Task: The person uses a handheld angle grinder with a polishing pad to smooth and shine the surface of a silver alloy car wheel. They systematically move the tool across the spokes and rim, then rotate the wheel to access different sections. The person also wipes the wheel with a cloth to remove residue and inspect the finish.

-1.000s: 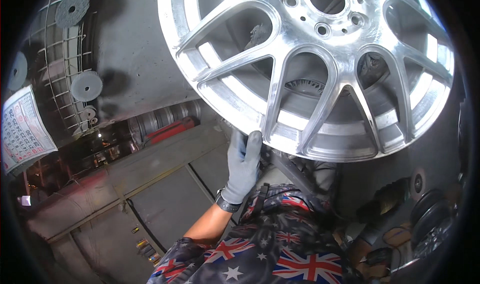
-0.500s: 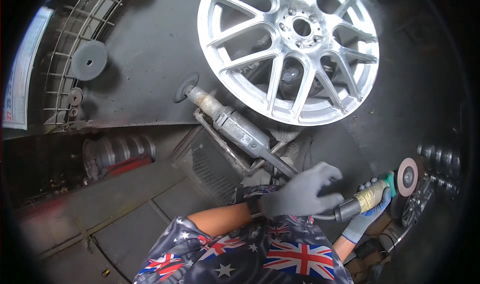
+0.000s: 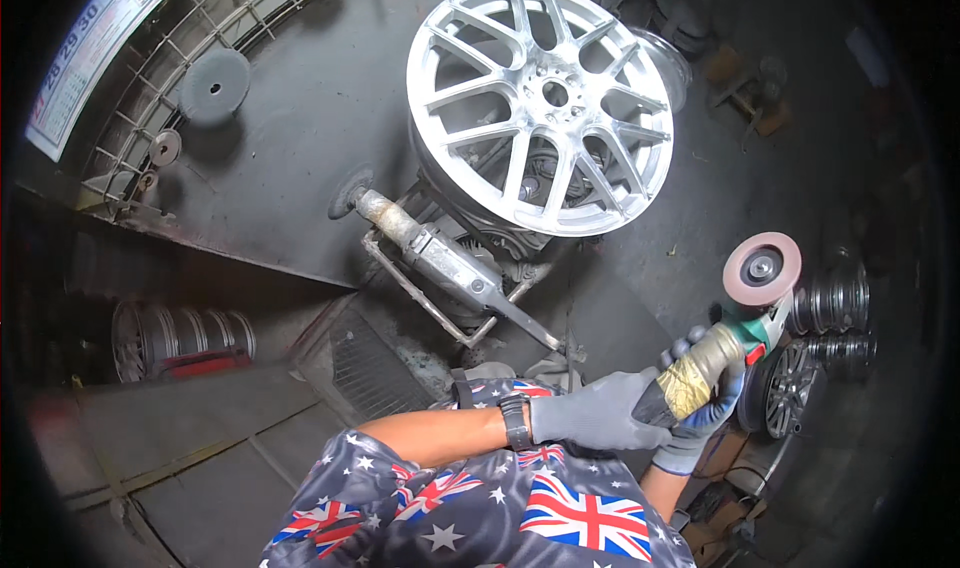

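Observation:
Both my hands wear grey gloves and grip one angle grinder [image 3: 705, 363], its body wrapped in yellowish tape. My left hand [image 3: 595, 410], below a dark wristwatch [image 3: 515, 421], is closed around the dark rear end of the grinder. Wrapped under the taped body, my right hand [image 3: 708, 418] shows its blue palm side, with part of its fingers hidden. A pinkish round disc [image 3: 762, 269] is fitted at the grinder's head, tilted up and away from me. Ahead, a bright silver wheel rim [image 3: 520, 133] rests face up on a support, apart from the grinder.
A larger polisher [image 3: 455, 268] lies on a metal frame [image 3: 405, 293] left of the rim. Further left are a wire rack [image 3: 190, 28] and a grey round pad [image 3: 215, 88]. More rims [image 3: 185, 333] sit at lower left, and others [image 3: 835, 298] at right.
My left hand has moved from open beside the grinder to gripping its rear end. The grinder has risen and its disc has swung leftward. The view has shifted, with the rim appearing smaller.

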Demonstrator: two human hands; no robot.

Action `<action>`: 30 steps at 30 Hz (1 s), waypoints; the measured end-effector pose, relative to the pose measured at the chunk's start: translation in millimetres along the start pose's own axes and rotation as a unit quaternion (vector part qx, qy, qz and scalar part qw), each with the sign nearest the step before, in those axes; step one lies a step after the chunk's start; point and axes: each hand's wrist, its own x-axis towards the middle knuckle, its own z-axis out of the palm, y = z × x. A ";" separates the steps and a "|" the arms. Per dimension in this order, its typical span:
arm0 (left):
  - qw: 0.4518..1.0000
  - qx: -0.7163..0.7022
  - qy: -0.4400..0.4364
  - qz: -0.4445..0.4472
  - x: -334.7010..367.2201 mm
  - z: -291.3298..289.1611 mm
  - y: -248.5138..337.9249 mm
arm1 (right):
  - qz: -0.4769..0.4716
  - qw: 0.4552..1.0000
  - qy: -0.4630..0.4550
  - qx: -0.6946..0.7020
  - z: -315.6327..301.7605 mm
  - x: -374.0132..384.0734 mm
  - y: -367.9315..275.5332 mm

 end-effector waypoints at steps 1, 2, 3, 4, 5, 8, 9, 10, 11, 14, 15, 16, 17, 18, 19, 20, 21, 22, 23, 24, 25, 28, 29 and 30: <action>1.000 0.012 0.010 -0.003 -0.5 1.5 -2.8 | 0.025 0.999 -0.033 0.028 -2.8 1.1 0.3; 1.000 -0.001 0.001 -0.010 3.1 1.4 -4.2 | 0.030 0.998 -0.033 0.035 -3.5 3.7 -2.9; 1.000 -0.014 -0.008 -0.017 8.9 1.2 -5.0 | 0.035 0.998 -0.034 0.041 -2.5 7.7 -8.0; 0.999 -0.029 -0.016 -0.024 15.5 1.6 -6.0 | 0.043 0.997 -0.034 0.047 -3.8 12.7 -13.5; 1.000 -0.025 -0.001 -0.017 24.1 6.1 -8.8 | 0.042 0.998 -0.021 0.046 -9.9 16.3 -21.0; 0.999 -0.029 0.027 -0.016 54.4 21.8 -11.8 | 0.052 0.998 -0.012 0.033 -46.9 29.1 -43.7; 0.999 -0.038 0.020 -0.029 65.8 25.6 -6.6 | 0.060 0.997 -0.027 0.040 -66.3 33.7 -54.5; 0.998 -0.049 0.017 -0.044 77.2 29.5 -4.5 | 0.053 0.997 -0.032 0.040 -79.4 37.0 -62.2; 0.998 -0.061 0.019 -0.029 93.2 37.2 -11.7 | 0.045 0.997 -0.038 0.041 -91.3 41.4 -70.6; 0.999 -0.031 -0.008 -0.036 142.3 54.4 -12.5 | 0.035 0.996 -0.077 0.037 -126.2 54.9 -107.1; 0.999 -0.003 -0.003 -0.044 158.4 57.8 -9.6 | 0.047 0.996 -0.065 0.032 -137.8 62.6 -120.3; 0.999 -0.007 0.001 -0.039 173.9 64.5 -11.5 | 0.055 0.997 -0.048 0.026 -149.8 67.0 -134.5; 0.999 -0.012 0.005 -0.035 189.6 72.7 -16.0 | 0.071 0.996 -0.048 0.036 -162.5 71.7 -146.3; 0.999 -0.016 0.010 -0.027 202.0 75.7 -10.9 | 0.085 0.994 -0.051 0.044 -172.4 80.0 -159.8; 0.997 0.042 0.015 -0.060 208.6 71.4 -8.0 | 0.101 0.992 -0.053 0.052 -182.0 87.8 -171.1; 0.991 0.033 0.130 -0.022 217.7 70.7 -19.1 | 0.105 0.992 -0.050 0.052 -193.8 95.1 -183.2; 0.970 0.022 0.241 0.013 223.1 70.9 -30.3 | 0.108 0.992 -0.043 0.053 -203.0 99.3 -193.6; 0.923 0.028 0.384 0.004 218.9 58.8 -22.7 | 0.101 0.993 -0.035 0.054 -211.7 100.5 -202.6; 0.800 0.098 0.588 0.073 217.2 45.3 -37.7 | 0.100 0.992 -0.027 0.071 -214.2 104.3 -206.9; 0.694 0.180 0.691 0.092 205.6 22.0 -63.3 | 0.103 0.991 -0.033 0.073 -220.2 110.2 -211.2; 0.635 0.072 0.766 0.063 196.2 8.4 -77.5 | 0.101 0.991 -0.038 0.074 -228.8 116.2 -216.2; 0.463 0.138 0.875 -0.033 146.5 -41.8 -106.8 | 0.085 0.991 -0.056 0.089 -234.2 132.6 -218.7; 0.463 0.099 0.881 -0.025 133.5 -55.0 -114.3 | 0.080 0.991 -0.063 0.089 -233.8 138.7 -218.3; 0.463 0.056 0.885 -0.017 123.0 -66.9 -120.8 | 0.074 0.991 -0.072 0.086 -233.5 146.0 -218.8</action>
